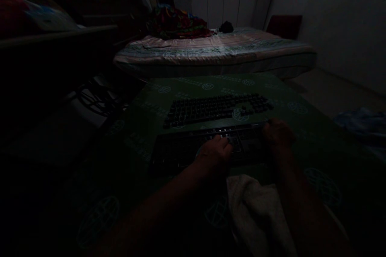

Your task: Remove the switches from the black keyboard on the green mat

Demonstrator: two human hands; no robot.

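The room is very dark. A black keyboard frame (187,150) lies on a green patterned mat (144,108) in front of me. My left hand (214,153) rests on its middle with fingers curled, pinching something small I cannot make out. My right hand (278,134) grips the frame's right end with fingers bent over the edge. Behind the frame lies a layout of loose black keycaps (214,108), arranged in keyboard rows. A pale cloth (256,213) lies between my forearms.
A mattress (217,50) with a striped sheet lies beyond the mat, with a colourful bundle of cloth (177,22) and a small dark object (226,27) on it. Dark furniture and cables (96,98) fill the left. Blue fabric (362,122) lies at the right.
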